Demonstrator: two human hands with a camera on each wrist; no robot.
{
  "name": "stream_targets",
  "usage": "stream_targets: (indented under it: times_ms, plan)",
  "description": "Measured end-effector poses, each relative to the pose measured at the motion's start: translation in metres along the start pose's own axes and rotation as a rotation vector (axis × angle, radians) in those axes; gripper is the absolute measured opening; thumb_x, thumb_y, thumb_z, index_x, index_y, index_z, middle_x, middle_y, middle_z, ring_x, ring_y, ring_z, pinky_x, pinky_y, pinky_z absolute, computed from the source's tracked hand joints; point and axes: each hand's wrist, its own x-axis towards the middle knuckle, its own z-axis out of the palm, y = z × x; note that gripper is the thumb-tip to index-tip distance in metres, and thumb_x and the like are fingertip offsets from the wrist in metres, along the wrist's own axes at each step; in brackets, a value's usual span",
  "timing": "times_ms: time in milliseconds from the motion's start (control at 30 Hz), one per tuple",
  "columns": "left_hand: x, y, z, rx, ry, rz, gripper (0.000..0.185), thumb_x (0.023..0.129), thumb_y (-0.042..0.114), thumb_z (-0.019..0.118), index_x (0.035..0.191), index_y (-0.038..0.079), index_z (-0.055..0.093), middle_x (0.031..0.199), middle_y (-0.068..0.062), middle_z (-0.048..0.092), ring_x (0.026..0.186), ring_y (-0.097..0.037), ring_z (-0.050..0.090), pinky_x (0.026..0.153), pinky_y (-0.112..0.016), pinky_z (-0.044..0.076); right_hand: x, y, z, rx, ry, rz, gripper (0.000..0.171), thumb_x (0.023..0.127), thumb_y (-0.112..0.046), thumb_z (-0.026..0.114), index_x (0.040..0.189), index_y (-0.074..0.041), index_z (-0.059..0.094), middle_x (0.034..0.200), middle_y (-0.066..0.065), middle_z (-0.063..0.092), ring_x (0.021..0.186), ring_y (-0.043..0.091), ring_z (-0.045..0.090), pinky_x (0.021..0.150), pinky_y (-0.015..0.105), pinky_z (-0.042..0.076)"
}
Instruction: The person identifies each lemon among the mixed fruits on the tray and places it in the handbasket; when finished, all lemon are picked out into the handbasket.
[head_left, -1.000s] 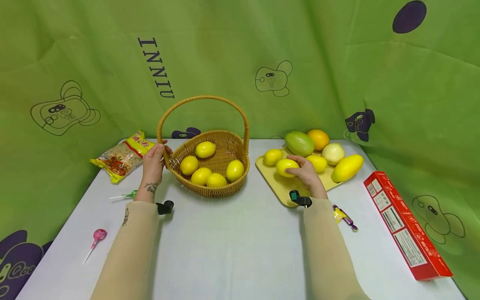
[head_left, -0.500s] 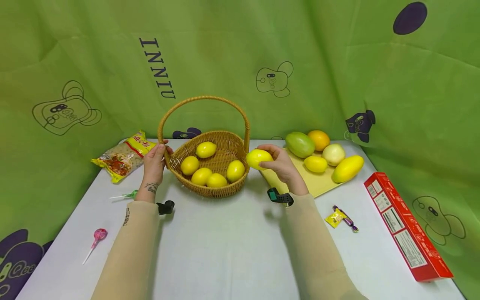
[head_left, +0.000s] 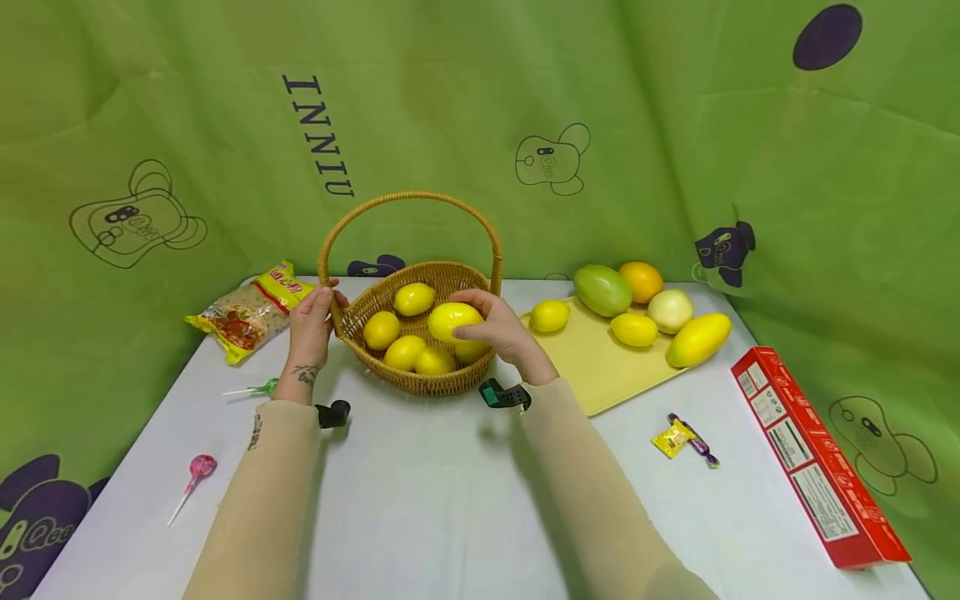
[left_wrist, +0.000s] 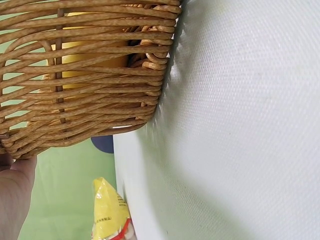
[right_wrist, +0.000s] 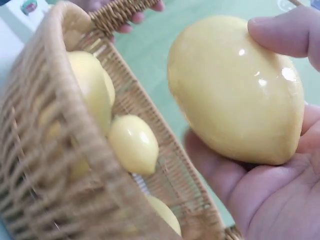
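A wicker basket with a tall handle stands on the white table and holds several lemons. My left hand grips the basket's left rim at the foot of the handle; the left wrist view has the woven wall close up. My right hand holds one lemon over the basket's right side, fingers curled round it. In the right wrist view that lemon lies in my palm above the basket's lemons.
A yellow board right of the basket carries two lemons, a green fruit, an orange, a pale fruit and a long yellow fruit. A snack bag lies back left, lollipops front left, wrapped sweets and a red box right.
My right hand lifted a lemon off the yellow board and carried it left, from beside the basket's rim to over its inside. The left hand stayed on the basket.
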Motion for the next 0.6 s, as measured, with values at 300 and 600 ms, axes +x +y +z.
stream_targets:
  times_ms: [300, 600]
  plan:
    - [0.001, -0.001, -0.001, -0.002, 0.000, -0.003, 0.023, 0.090, 0.035, 0.057, 0.104, 0.017, 0.064, 0.081, 0.000, 0.061, 0.083, -0.013, 0.056, 0.071, -0.023, 0.048, -0.007, -0.004, -0.009, 0.060, -0.047, -0.118, 0.048, 0.079, 0.014, 0.058, 0.125, 0.011, 0.045, 0.131, 0.031, 0.044, 0.126, 0.041, 0.040, 0.107, 0.041, 0.032]
    - [0.001, -0.001, -0.001, 0.011, 0.006, -0.007, 0.022, 0.092, 0.034, 0.055, 0.104, 0.017, 0.063, 0.081, 0.001, 0.061, 0.084, -0.013, 0.055, 0.071, -0.023, 0.048, -0.037, -0.012, -0.064, 0.080, -0.020, -0.172, 0.043, 0.077, 0.017, 0.057, 0.117, -0.001, 0.055, 0.112, -0.001, 0.061, 0.112, 0.020, 0.055, 0.106, 0.043, 0.033]
